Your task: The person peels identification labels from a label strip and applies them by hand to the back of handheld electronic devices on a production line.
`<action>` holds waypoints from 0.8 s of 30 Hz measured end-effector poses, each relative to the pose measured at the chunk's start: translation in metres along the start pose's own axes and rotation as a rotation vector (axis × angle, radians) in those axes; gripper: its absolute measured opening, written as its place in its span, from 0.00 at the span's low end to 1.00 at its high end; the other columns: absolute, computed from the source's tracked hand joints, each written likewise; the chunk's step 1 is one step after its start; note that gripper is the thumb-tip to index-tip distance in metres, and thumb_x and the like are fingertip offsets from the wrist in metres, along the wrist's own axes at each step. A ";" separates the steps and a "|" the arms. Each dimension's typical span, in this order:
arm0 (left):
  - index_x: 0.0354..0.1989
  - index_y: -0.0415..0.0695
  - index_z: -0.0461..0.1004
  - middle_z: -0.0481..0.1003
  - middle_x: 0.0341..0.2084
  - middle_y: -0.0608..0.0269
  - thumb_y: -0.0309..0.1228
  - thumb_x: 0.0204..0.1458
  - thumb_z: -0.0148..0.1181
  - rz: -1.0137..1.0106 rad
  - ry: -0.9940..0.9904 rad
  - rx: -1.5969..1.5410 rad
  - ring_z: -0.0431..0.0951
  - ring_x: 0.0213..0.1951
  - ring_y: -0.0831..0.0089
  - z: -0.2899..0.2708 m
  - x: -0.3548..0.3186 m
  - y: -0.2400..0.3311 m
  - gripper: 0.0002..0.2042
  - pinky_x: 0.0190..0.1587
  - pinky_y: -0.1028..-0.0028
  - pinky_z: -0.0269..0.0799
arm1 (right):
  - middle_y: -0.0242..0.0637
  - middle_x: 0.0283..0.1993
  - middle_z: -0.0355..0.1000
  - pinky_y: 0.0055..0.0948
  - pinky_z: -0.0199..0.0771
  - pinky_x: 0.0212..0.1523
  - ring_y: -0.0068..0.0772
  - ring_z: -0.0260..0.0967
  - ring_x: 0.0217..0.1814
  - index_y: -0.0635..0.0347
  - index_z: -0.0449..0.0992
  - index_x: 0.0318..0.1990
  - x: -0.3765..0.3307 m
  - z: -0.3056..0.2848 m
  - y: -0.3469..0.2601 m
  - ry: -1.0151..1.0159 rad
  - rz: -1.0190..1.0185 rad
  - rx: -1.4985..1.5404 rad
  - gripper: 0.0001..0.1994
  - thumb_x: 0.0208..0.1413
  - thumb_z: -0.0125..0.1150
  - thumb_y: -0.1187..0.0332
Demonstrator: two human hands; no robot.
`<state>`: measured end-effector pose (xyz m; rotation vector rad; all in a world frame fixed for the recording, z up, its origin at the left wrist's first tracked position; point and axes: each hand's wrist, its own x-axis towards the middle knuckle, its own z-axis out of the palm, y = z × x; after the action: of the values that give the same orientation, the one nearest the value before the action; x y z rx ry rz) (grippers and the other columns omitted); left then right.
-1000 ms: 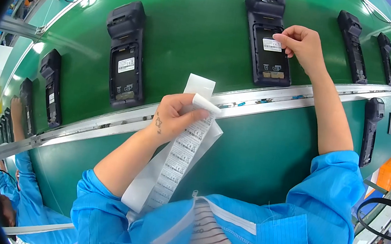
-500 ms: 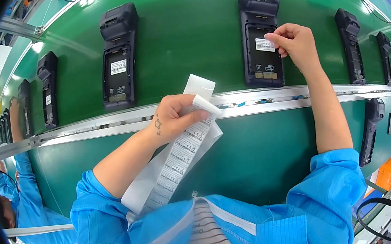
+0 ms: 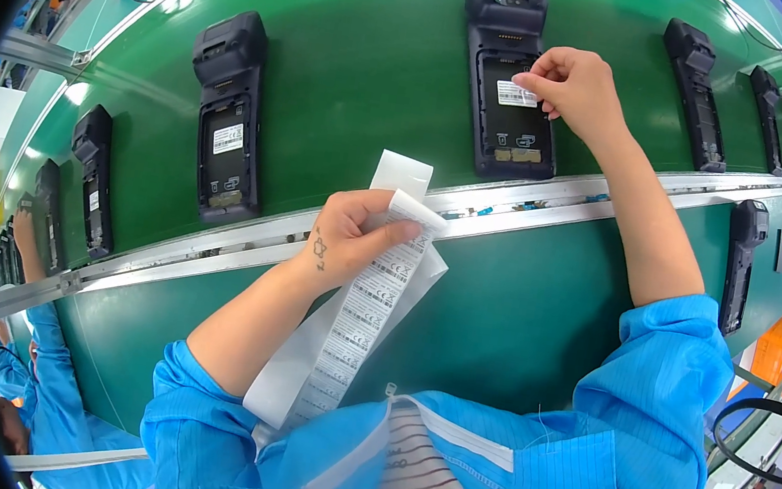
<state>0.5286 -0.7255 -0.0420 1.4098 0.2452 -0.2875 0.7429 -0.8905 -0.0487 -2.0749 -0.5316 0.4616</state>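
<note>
My left hand [image 3: 351,241] is closed on a strip of printed labels [image 3: 363,319], thumb on top; the strip folds over my fingers and its white tail hangs toward my jacket. Above the green belt, my right hand [image 3: 576,90] pinches the right edge of a small white label [image 3: 515,95]. That label lies in the open back recess of a dark handheld terminal [image 3: 500,139]. How firmly the fingertips still grip the label is hard to see. Left of it, a second terminal [image 3: 222,174] bears a similar label [image 3: 228,138] in its recess.
Several more terminals stand along the green belt [image 3: 367,69], such as one at the right [image 3: 701,99]. A metal rail [image 3: 559,204] separates the belt from the nearer green surface, where another terminal [image 3: 742,267] lies. At far left is a co-worker's arm [image 3: 27,241].
The terminals on the belt have shifted slightly left. My right hand has moved left along with the labelled terminal, still at the label's edge. My left hand has barely moved.
</note>
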 end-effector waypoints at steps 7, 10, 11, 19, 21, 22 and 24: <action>0.32 0.36 0.70 0.73 0.23 0.63 0.25 0.43 0.55 0.020 0.013 0.032 0.72 0.24 0.81 0.006 0.006 0.002 0.07 0.26 0.83 0.67 | 0.37 0.18 0.66 0.30 0.64 0.24 0.35 0.65 0.22 0.62 0.66 0.22 -0.006 0.001 0.002 0.103 -0.120 -0.810 0.19 0.45 0.51 0.52; 0.32 0.36 0.71 0.73 0.23 0.63 0.24 0.43 0.54 -0.002 0.026 0.069 0.71 0.24 0.81 0.008 0.008 0.001 0.08 0.26 0.83 0.67 | 0.38 0.19 0.67 0.34 0.64 0.26 0.40 0.66 0.24 0.61 0.64 0.24 -0.012 0.003 0.006 0.095 -0.078 -0.789 0.22 0.47 0.45 0.47; 0.32 0.36 0.71 0.73 0.23 0.63 0.24 0.43 0.54 0.022 0.015 0.061 0.71 0.24 0.81 0.008 0.008 0.000 0.08 0.26 0.83 0.67 | 0.38 0.19 0.67 0.34 0.64 0.26 0.40 0.66 0.24 0.60 0.64 0.24 -0.013 0.004 0.007 0.093 -0.026 -0.738 0.22 0.48 0.43 0.47; 0.32 0.36 0.71 0.73 0.25 0.63 0.25 0.43 0.54 -0.005 0.013 -0.002 0.70 0.27 0.81 0.020 0.016 -0.004 0.08 0.30 0.82 0.66 | 0.45 0.22 0.68 0.39 0.64 0.28 0.46 0.66 0.28 0.60 0.65 0.25 -0.020 0.010 0.027 0.171 -0.052 -0.647 0.21 0.48 0.42 0.49; 0.31 0.38 0.72 0.73 0.26 0.64 0.24 0.41 0.56 0.057 0.053 0.076 0.70 0.29 0.80 0.025 0.020 -0.006 0.07 0.33 0.80 0.67 | 0.44 0.24 0.68 0.41 0.62 0.28 0.49 0.64 0.30 0.59 0.66 0.23 -0.020 0.008 0.027 0.304 -0.140 -0.490 0.21 0.48 0.42 0.48; 0.31 0.38 0.72 0.73 0.27 0.65 0.25 0.41 0.57 0.179 0.046 0.161 0.70 0.30 0.81 0.025 0.019 -0.007 0.08 0.34 0.80 0.66 | 0.45 0.25 0.68 0.40 0.61 0.29 0.50 0.64 0.31 0.59 0.67 0.25 -0.021 0.008 0.023 0.340 -0.080 -0.413 0.22 0.47 0.42 0.47; 0.32 0.39 0.72 0.73 0.27 0.66 0.28 0.42 0.57 0.355 -0.055 0.094 0.69 0.31 0.82 0.021 0.019 -0.010 0.08 0.36 0.80 0.65 | 0.40 0.23 0.68 0.29 0.64 0.27 0.35 0.66 0.26 0.60 0.68 0.28 -0.025 0.013 0.008 0.500 -0.167 -0.140 0.16 0.48 0.48 0.55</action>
<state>0.5432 -0.7482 -0.0548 1.5072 -0.0661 -0.0453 0.7170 -0.8987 -0.0588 -2.1524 -0.4382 -0.1987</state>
